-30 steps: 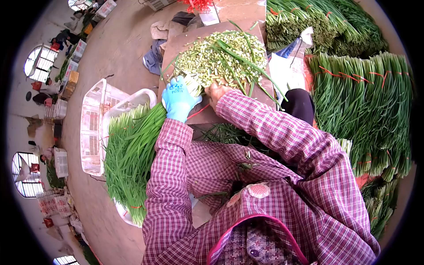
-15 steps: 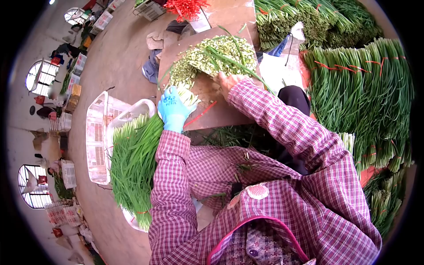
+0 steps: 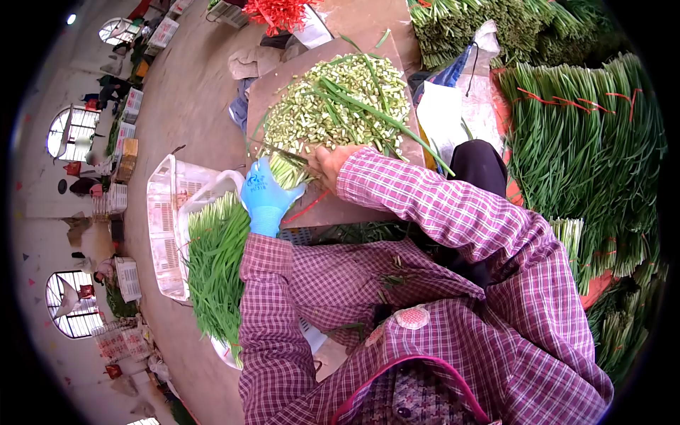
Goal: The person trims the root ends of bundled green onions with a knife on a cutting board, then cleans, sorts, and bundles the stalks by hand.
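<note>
My left hand [image 3: 268, 193], in a light blue glove, is closed around a bunch of garlic chives [image 3: 287, 171] at the left edge of the brown board [image 3: 347, 209]. Its pale stem ends lie on the board. My bare right hand [image 3: 333, 166] grips a knife [image 3: 286, 154], its handle hidden in the fingers. The dark blade lies across the stem ends, just beyond the glove. Behind it spreads a heap of chopped stem ends [image 3: 319, 106], with a few long green leaves on top. A red tie [image 3: 306, 207] rests on the board near my left hand.
Left of the board, a pinkish-white plastic basket [image 3: 166, 234] holds green chives [image 3: 219, 276]. Tied chive bundles [image 3: 581, 149] are stacked at the right, with more bundles [image 3: 489, 35] behind. Red ties [image 3: 280, 10] lie in a pile at the back, and white paper [image 3: 438, 117] beside the board.
My right hand has drawn back from the chopped heap toward my left hand, bringing the knife blade across the stem ends. The heap now looks more spread out. My left hand keeps its grip.
</note>
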A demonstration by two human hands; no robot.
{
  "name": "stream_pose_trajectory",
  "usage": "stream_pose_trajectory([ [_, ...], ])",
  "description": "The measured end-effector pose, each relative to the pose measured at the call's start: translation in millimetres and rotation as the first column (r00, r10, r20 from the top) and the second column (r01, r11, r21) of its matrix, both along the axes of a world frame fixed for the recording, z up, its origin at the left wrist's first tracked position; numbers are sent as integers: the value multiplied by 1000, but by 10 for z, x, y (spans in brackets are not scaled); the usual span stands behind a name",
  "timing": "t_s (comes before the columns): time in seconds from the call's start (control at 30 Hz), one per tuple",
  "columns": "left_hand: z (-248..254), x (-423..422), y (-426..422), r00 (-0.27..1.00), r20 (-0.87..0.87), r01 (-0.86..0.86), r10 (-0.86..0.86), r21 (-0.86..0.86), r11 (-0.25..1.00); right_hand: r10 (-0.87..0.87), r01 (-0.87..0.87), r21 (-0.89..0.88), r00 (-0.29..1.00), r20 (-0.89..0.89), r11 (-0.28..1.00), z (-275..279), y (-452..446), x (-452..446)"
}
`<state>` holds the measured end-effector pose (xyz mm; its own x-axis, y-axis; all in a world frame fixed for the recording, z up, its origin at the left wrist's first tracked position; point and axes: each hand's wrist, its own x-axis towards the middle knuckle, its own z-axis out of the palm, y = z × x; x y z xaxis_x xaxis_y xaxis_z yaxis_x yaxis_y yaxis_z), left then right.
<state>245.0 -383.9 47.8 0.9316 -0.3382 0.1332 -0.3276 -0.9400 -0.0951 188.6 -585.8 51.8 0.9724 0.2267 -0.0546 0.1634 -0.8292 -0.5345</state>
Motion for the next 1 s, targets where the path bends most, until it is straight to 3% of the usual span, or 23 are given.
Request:
stream_pose_trajectory([
  [0.1, 13, 41, 2, 1000, -29, -1, 1, 6, 1000, 108, -106, -32, 991, 82, 994, -42, 16, 93],
  [0.23, 24, 55, 3, 998, -68, -9, 10, 18, 1000, 58, -56, 31, 996, -74, 998, 69, 89, 107],
  [0.27, -16, 24, 34, 997, -73, -6, 8, 21, 1000, 59, -59, -7, 992, 108, 998, -228, 140, 112],
  [0.37, -27, 77, 89, 997, 22, 73, -73, -32, 997, 68, -75, -57, 991, -115, 996, -87, -22, 197],
  [0.43, 67, 2, 65, 992, 14, 125, -124, -104, 987, -46, 36, -218, 998, -42, 975, -112, -161, 305],
  [0.47, 175, -52, 36, 990, -82, 99, -111, -137, 986, -73, 83, -220, 996, 56, 972, -179, -213, 354],
  [0.5, 160, -71, 74, 992, -73, 91, -103, -145, 985, -98, 131, -216, 983, 156, 968, -182, -261, 378],
  [0.57, 129, -133, 224, 978, 70, 206, -198, -499, 842, -75, 115, -258, 985, 157, 959, -158, -266, 447],
  [0.7, 308, -674, 416, 986, 158, 82, 46, -715, 694, -111, 178, -186, 940, 322, 966, -378, -239, 290],
  [0.73, 255, -852, 475, 990, 118, 53, 78, -819, 572, -113, 168, -107, 911, 396, 980, -379, -304, 172],
  [0.77, 171, -1030, 530, 988, 124, 48, 97, -825, 564, -116, 148, -30, 875, 469, 989, -335, -369, 56],
  [0.83, -59, -1345, 590, 991, -97, -106, 92, -990, 93, -102, 135, -34, 866, 490, 990, -148, -352, -156],
  [0.9, -240, -1536, 530, 976, -213, -212, 54, -977, -18, -10, -5, 24, 820, 573, 1000, 113, -126, -220],
  [0.97, -402, -1646, 377, 956, -287, -294, -66, -925, -240, 210, -169, -124, 810, 548, 978, 341, 245, -134],
  [1.0, -398, -1669, 314, 947, -303, -322, -111, -901, -289, 278, -218, -172, 767, 578, 961, 304, 485, -29],
])
